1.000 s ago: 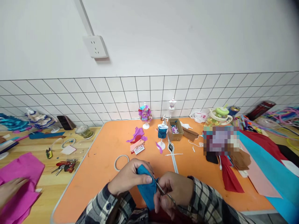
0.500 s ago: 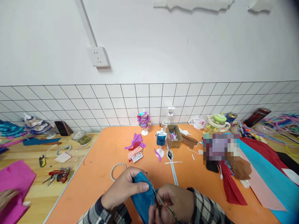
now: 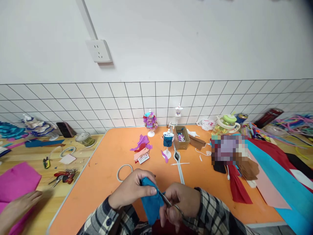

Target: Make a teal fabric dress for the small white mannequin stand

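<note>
Pinched between the thumb and fingers of my left hand [image 3: 130, 187] is a folded piece of blue crepe paper [image 3: 151, 209], which hangs down over the table's near edge. My right hand [image 3: 183, 199] grips a pair of scissors [image 3: 166, 199] by the handles. The blades meet the right edge of the blue crepe paper, close to my left thumb; part of them is hidden by paper and fingers. Beyond my hands stands a small white dress form [image 3: 168, 154] wrapped in dark blue. A roll of tape [image 3: 118, 173] lies left of my left hand.
Purple and red scraps [image 3: 142, 143], a small cardboard box [image 3: 185, 143] and a second, colourfully dressed form [image 3: 150, 121] are farther back. Coloured sheets [image 3: 266, 192] and a teapot [image 3: 227, 122] occupy the right. At left, a co-worker's hand [image 3: 24, 204] rests by pink paper [image 3: 21, 179].
The view has tilted down a little. The scissor blades look closer together at the blue paper's edge. At left, the co-worker's hand has moved right across the pink paper.
</note>
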Action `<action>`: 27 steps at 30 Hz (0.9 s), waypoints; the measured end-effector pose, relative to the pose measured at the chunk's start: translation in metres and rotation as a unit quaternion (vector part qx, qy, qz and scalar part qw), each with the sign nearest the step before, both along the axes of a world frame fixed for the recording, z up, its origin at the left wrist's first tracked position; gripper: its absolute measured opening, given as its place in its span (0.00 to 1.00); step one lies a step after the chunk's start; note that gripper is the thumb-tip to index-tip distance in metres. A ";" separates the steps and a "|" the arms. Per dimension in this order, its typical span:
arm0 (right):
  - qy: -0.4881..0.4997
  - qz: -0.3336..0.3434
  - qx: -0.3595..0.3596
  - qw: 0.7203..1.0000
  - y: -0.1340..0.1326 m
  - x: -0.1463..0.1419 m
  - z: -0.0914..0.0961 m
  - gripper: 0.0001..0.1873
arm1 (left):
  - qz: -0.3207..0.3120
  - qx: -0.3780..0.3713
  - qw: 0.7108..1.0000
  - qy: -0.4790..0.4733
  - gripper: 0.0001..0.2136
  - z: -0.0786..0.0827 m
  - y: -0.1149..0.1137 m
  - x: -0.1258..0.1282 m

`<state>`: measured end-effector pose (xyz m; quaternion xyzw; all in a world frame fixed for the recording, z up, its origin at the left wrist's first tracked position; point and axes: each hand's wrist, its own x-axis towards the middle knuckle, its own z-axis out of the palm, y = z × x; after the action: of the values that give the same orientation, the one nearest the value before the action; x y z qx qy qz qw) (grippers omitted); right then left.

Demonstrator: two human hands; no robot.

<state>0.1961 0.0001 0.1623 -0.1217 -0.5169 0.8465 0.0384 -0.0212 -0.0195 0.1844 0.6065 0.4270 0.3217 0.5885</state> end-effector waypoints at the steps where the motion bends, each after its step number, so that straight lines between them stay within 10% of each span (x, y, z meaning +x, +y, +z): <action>1: -0.005 -0.005 0.001 1.000 0.001 0.001 0.000 0.35 | 0.004 0.003 1.000 0.004 0.18 0.000 0.000 0.000; 27: -0.046 -0.006 0.020 0.999 0.003 0.000 0.007 0.34 | 0.004 0.014 0.999 -0.050 0.16 -0.005 0.003 0.001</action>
<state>0.1962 0.0027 0.1693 -0.1627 -0.5338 0.8295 0.0227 -0.0205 -0.0169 0.1797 0.5957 0.3950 0.3601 0.5995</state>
